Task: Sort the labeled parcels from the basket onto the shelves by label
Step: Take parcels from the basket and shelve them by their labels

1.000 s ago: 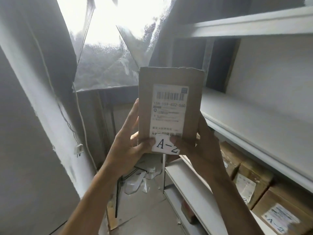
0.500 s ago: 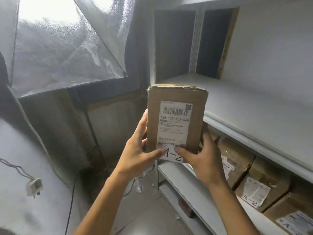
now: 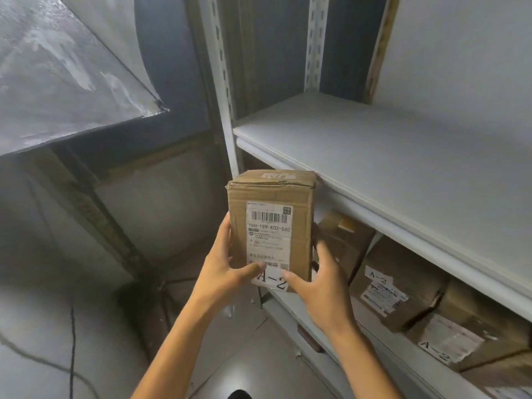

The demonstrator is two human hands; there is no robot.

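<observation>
**A-2 parcel held up beside the shelves, ready to place**

You hold a brown cardboard parcel [image 3: 270, 226] upright in front of you, just left of a grey shelf unit. Your left hand [image 3: 221, 272] wraps its left side, thumb pressed over the printed label. Your right hand [image 3: 322, 286] grips the right side, thumb on the tag reading A-2 [image 3: 272, 280]. Both grips are closed on the parcel.

To the right, the upper shelf [image 3: 403, 156] is bare where it shows. The lower shelf [image 3: 290, 306] carries several boxes [image 3: 400, 283], two of them visibly tagged A-2, so it looks like the matching spot.

To place it well, lower the parcel below the upper shelf's front edge, which its top right corner sits very close to. Slide it into the near gap left of the stored boxes, label facing out.
</observation>
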